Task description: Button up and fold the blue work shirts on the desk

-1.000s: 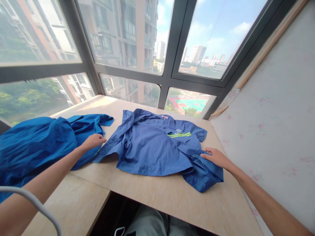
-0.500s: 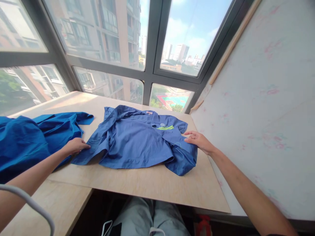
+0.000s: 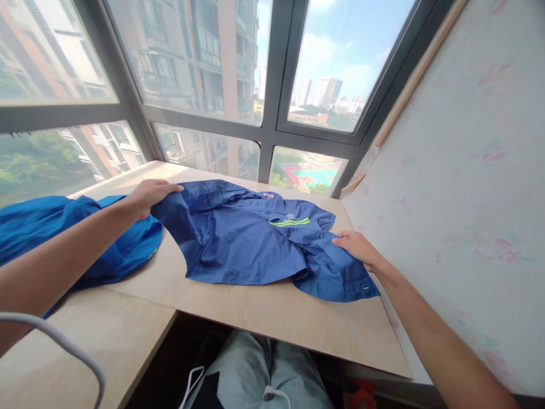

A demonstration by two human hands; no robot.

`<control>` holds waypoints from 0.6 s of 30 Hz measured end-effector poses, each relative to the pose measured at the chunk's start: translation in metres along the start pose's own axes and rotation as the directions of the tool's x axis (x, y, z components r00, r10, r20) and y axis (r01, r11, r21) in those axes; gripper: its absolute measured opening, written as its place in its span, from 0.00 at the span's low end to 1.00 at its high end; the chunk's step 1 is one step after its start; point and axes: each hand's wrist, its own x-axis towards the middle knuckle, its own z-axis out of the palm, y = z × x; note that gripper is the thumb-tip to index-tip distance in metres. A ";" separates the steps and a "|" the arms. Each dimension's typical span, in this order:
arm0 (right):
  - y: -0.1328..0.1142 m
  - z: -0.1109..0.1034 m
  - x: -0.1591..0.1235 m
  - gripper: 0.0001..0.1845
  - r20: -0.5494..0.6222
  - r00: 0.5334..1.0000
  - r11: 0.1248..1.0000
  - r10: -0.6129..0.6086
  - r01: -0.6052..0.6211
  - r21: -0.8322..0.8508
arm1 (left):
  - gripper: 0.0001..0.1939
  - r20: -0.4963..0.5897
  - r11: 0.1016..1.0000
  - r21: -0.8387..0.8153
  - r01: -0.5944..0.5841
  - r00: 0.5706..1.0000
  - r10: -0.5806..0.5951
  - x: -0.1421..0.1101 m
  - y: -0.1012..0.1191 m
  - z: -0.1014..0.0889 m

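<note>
A blue work shirt (image 3: 247, 244) lies spread on the wooden table, its collar toward the window and a yellow-green stripe on the chest. My left hand (image 3: 154, 196) pinches the shirt's left front panel and holds that edge raised off the table. On the other side, my right hand (image 3: 355, 247) grips the right part of the shirt, thumb on top, with the sleeve and its cuff lying below it. A brighter blue garment (image 3: 114, 250) lies bunched at the left, partly behind my left forearm.
The wooden table (image 3: 255, 301) ends at a front edge above my legs, with a lower-left extension (image 3: 97, 335). Window frames (image 3: 266, 136) stand behind it and a floral-papered wall (image 3: 460, 216) on the right. A white cable (image 3: 72, 349) curves across the lower left.
My left hand has moved up and away from me, lifting the shirt's left edge. My right hand has shifted slightly right, and the right sleeve now lies farther out with its cuff showing.
</note>
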 end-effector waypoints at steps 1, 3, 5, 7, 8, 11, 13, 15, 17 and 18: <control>-0.012 0.013 0.002 0.13 -0.072 0.997 0.999 -0.042 0.044 0.026 | 0.20 0.079 1.000 -0.026 -0.017 0.997 0.019 -0.009 0.011 0.013; -0.036 0.048 0.001 0.14 -0.209 0.968 0.989 -0.137 0.144 0.021 | 0.21 0.212 0.991 0.038 -0.131 0.970 0.120 -0.028 0.027 0.045; -0.053 0.088 -0.004 0.18 -0.116 0.975 0.979 -0.190 0.197 0.048 | 0.25 0.483 0.982 0.016 -0.189 0.861 0.158 -0.043 0.032 0.076; -0.060 0.121 -0.012 0.31 0.355 0.915 0.979 -0.193 0.159 0.124 | 0.30 0.684 0.994 -0.024 -0.104 0.724 0.092 -0.052 0.023 0.098; -0.058 0.132 -0.014 0.34 0.449 0.873 0.981 -0.190 0.146 0.131 | 0.30 0.700 0.996 -0.026 -0.083 0.710 0.077 -0.052 0.013 0.104; -0.041 0.138 -0.011 0.31 0.442 0.886 0.987 -0.144 0.097 0.126 | 0.23 0.568 0.997 0.055 -0.059 0.823 0.017 -0.046 -0.030 0.103; -0.023 0.124 0.000 0.24 0.306 0.948 0.991 -0.082 0.045 0.125 | 0.17 0.412 0.987 0.158 -0.031 0.910 -0.037 -0.042 -0.064 0.093; -0.003 0.105 0.011 0.19 0.168 0.984 0.991 -0.051 0.028 0.134 | 0.17 0.316 0.978 0.210 0.007 0.946 -0.075 -0.045 -0.096 0.083; 0.019 0.088 0.019 0.18 0.041 0.998 0.988 -0.053 0.047 0.147 | 0.23 0.279 0.974 0.221 0.057 0.953 -0.119 -0.053 -0.121 0.079; 0.030 0.083 0.020 0.18 -0.015 0.999 0.988 -0.047 0.049 0.148 | 0.26 0.279 0.975 0.203 0.090 0.949 -0.146 -0.058 -0.131 0.079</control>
